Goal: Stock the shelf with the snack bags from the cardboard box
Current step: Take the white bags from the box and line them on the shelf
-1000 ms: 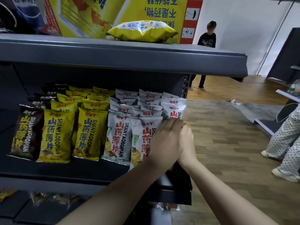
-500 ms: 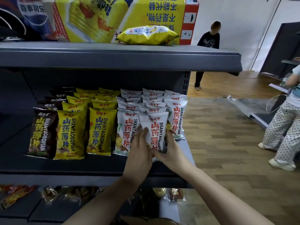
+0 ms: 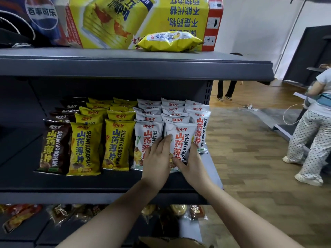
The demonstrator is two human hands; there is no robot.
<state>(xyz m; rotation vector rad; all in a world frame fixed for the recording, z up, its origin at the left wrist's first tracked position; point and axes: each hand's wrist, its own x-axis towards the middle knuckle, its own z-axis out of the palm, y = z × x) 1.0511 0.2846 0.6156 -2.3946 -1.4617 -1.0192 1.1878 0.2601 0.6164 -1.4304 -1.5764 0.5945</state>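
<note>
Grip: both my hands are on one white snack bag (image 3: 182, 140), which stands upright at the front of the middle shelf (image 3: 107, 196).
Left hand (image 3: 157, 158): my fingers lie nearly straight, flat against the bag's left edge and partly across the white bag to its left (image 3: 146, 138).
Right hand (image 3: 191, 164): my thumb lies over the lower front of the bag and my fingers curl round its right side, so I am clasping it; the fingertips go behind the bag and I cannot tell how far they reach.
Behind my grip: more white bags (image 3: 172, 111) stand in rows toward the back of the shelf.
Just right of my grip: another white bag (image 3: 201, 129) stands at the shelf's right end, touching or nearly touching the one I hold.
Left of my grip: two rows of yellow bags (image 3: 102, 140), then a row of brown bags (image 3: 53, 147) farthest left.
Above my grip: a single yellow bag (image 3: 170, 42) lies flat on the top shelf (image 3: 125, 65) in front of a yellow printed carton (image 3: 143, 18).
Below my grip: loose packets (image 3: 59, 213) lie on the lower shelf, blurred.
Below my forearms: a cardboard box (image 3: 172, 243) edge shows at the bottom of the view.
Far right of my grip: a person in spotted trousers (image 3: 311, 140) stands on the wooden floor (image 3: 250, 167).
</note>
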